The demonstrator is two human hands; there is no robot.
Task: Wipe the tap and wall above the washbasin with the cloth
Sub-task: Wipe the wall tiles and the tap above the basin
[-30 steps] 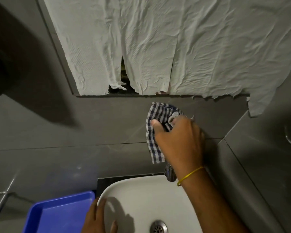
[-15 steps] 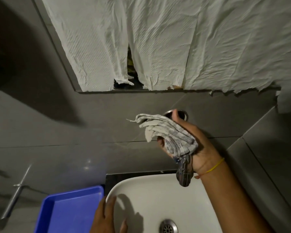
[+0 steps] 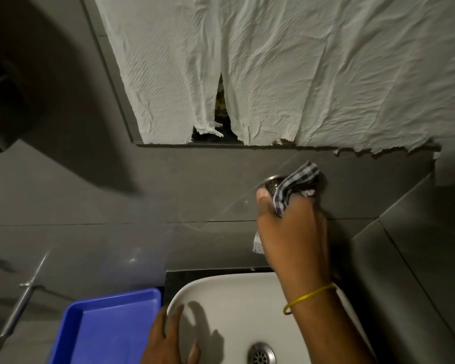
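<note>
My right hand point(image 3: 293, 232) grips a blue-and-white checked cloth point(image 3: 294, 189) and presses it over the tap point(image 3: 272, 181), whose round chrome base shows at the grey tiled wall point(image 3: 184, 185). The tap's spout is hidden under my hand and the cloth. A corner of the cloth hangs out below my palm. My left hand point(image 3: 168, 340) rests with spread fingers on the left rim of the white washbasin point(image 3: 237, 290), holding nothing.
White crumpled paper point(image 3: 273, 74) covers the mirror above the wall strip. A blue tray point(image 3: 108, 329) sits left of the basin. A metal rod point(image 3: 24, 298) sticks out at the far left. The chrome drain point(image 3: 262, 354) lies in the basin. A side wall point(image 3: 418, 258) closes the right.
My right hand has turned from cupping the tap from below to covering it from above, with the cloth shifted to the tap's base and right side. The left hand stays on the rim.
</note>
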